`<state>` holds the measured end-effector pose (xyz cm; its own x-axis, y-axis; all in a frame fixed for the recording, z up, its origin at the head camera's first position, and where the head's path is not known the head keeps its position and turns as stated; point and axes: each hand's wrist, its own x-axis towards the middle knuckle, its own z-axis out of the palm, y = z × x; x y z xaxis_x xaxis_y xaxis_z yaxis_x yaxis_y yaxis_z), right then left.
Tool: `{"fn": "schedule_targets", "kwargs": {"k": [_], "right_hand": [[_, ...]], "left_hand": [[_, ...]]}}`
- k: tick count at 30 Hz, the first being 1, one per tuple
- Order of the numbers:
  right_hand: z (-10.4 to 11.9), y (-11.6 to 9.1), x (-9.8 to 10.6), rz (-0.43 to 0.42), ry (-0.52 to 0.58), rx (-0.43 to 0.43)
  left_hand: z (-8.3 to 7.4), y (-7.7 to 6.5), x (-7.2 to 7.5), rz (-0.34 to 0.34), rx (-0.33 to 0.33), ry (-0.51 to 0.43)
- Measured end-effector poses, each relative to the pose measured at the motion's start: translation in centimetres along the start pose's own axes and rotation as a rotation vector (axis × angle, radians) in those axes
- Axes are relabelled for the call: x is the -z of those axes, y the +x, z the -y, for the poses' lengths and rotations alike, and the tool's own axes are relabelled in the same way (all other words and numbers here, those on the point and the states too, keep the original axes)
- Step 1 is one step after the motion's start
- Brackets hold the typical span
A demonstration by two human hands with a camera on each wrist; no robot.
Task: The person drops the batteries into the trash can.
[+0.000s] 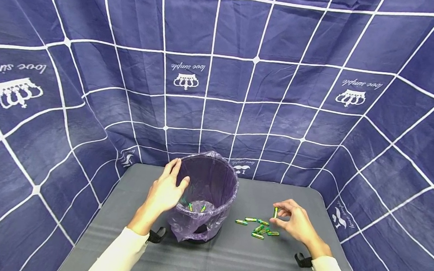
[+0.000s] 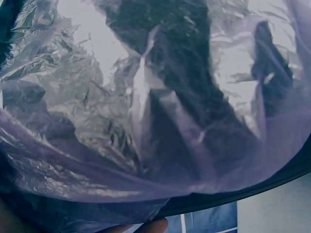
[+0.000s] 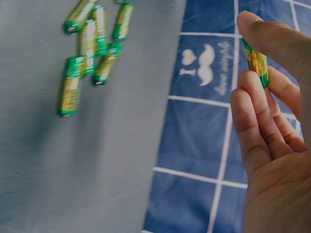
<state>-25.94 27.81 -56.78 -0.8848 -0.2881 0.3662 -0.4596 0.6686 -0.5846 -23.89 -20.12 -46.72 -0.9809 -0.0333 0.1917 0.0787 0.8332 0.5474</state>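
Note:
A round trash bin (image 1: 207, 175) lined with a thin purple plastic bag stands left of centre on the table. At its left rim my left hand (image 1: 163, 193) holds on, thumb over the opening and fingers along the outer side. In the left wrist view the plastic bag (image 2: 160, 121) fills most of the picture, and fingertips (image 2: 153, 225) show at the bottom. My right hand (image 1: 295, 220) pinches a green and yellow battery (image 3: 256, 65) between thumb and fingers, raised over the table. Below and left of it lie several loose batteries (image 1: 257, 236).
Two batteries (image 1: 203, 208) lie inside the bin on the liner. The grey tabletop (image 1: 244, 267) is closed in at the back and sides by blue cloth (image 1: 229, 85) with white grid lines. Each wrist wears a black strap (image 1: 303, 260).

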Motion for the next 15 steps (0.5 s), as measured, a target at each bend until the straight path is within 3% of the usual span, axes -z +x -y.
{"fn": "schedule_targets", "kwargs": {"k": [9,15], "right_hand": [[2.8,2.7,1.3,-0.033,0.01,0.156],[5.3,4.8,2.5,-0.015,-0.008,0.203]], "left_hand": [[0.0,-0.1,0.0,-0.001,0.004,0.003],[-0.4,-0.2,-0.1,-0.016,0.009,-0.006]]}}
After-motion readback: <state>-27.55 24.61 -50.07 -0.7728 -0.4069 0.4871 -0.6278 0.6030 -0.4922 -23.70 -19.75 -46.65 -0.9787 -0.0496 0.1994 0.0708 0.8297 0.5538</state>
